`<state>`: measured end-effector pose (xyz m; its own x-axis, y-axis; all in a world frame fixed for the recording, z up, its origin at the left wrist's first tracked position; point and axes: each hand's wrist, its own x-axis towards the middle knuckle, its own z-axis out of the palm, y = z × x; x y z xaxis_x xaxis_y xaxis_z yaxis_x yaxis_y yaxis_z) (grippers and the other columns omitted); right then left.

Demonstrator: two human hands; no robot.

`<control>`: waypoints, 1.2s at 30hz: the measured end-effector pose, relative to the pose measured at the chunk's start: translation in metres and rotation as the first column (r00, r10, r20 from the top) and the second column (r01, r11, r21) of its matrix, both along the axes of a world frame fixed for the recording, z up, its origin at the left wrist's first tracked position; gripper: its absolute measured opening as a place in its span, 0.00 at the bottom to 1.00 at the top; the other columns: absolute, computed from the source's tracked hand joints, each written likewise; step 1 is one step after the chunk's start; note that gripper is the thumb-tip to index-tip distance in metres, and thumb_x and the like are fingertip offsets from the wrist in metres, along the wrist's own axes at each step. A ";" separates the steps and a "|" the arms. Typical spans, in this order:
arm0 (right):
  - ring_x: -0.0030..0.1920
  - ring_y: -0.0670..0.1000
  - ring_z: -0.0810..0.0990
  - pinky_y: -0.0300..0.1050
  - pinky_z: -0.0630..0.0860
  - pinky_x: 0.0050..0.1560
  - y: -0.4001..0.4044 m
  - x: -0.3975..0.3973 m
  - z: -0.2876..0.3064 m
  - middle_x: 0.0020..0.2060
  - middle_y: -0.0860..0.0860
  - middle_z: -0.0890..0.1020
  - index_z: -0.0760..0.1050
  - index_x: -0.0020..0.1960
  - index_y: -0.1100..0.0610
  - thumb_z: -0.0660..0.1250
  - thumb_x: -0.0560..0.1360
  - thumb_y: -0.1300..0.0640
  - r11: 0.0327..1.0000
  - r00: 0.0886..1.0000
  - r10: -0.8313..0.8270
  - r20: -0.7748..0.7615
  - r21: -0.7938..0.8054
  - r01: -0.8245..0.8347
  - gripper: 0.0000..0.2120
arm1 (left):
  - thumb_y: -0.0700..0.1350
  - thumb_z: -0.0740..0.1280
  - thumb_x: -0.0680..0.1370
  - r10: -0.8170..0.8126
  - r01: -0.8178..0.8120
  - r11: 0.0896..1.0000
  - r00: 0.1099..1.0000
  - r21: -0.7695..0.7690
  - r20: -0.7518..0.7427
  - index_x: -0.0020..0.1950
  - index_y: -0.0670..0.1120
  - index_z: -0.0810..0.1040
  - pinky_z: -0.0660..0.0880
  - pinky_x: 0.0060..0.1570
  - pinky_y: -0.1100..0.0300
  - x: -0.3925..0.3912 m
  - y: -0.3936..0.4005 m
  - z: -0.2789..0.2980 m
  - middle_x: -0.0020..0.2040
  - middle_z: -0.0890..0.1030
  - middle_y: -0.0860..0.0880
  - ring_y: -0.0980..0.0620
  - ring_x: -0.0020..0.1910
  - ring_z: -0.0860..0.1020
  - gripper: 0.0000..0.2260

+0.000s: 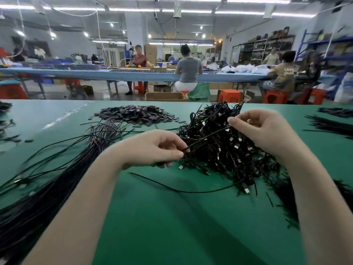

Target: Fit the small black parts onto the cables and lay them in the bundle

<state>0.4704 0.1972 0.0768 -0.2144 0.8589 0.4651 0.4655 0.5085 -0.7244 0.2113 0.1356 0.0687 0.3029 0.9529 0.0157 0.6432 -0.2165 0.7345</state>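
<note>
Now both hands pinch 1 cable (pixel 208 135): left hand (pixel 152 148) low, right hand (pixel 261 127) higher. Beneath it sits the tangled pile (pixel 225 150).

Hardly any writing could be read. The one legible trace stood in pale letters on the back of the tan shirt (pixel 284 75) worn by a person seated at about two o'clock, and it seemed to begin "Un" on the upper line and "g" on the lower, the rest being too blurred to make out. The cartons, the shelves and the small black parts on the green worktop (pixel 172 217) carried no lettering that could be told.
</note>
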 end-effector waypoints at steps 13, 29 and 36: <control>0.27 0.45 0.63 0.36 0.64 0.29 -0.025 -0.048 -0.020 0.26 0.45 0.67 0.80 0.41 0.50 0.63 0.72 0.40 0.703 0.780 0.625 -0.012 -0.425 -0.570 0.15 | 0.50 0.68 0.75 0.138 0.024 0.989 0.185 -0.145 0.973 0.43 0.49 0.84 0.76 0.41 0.63 -0.023 0.008 0.014 0.35 0.77 0.53 0.57 0.35 0.75 0.08; 0.24 0.46 0.61 0.36 0.63 0.27 -0.023 -0.044 -0.010 0.23 0.44 0.66 0.70 0.30 0.52 0.62 0.74 0.39 0.881 0.940 0.330 -0.084 -0.329 -0.339 0.21 | 0.53 0.62 0.77 -0.228 0.261 0.897 0.965 -0.358 0.132 0.44 0.45 0.85 0.75 0.39 0.63 0.004 -0.019 0.017 0.42 0.86 0.45 0.53 0.37 0.83 0.15; 0.28 0.47 0.64 0.37 0.69 0.32 -0.039 -0.058 -0.017 0.28 0.47 0.66 0.79 0.50 0.53 0.56 0.81 0.48 0.513 0.652 0.701 -0.290 -0.430 -0.743 0.15 | 0.53 0.50 0.84 -0.026 0.053 0.999 0.404 0.006 0.914 0.63 0.43 0.76 0.80 0.51 0.59 0.017 0.004 0.013 0.55 0.84 0.47 0.51 0.56 0.81 0.21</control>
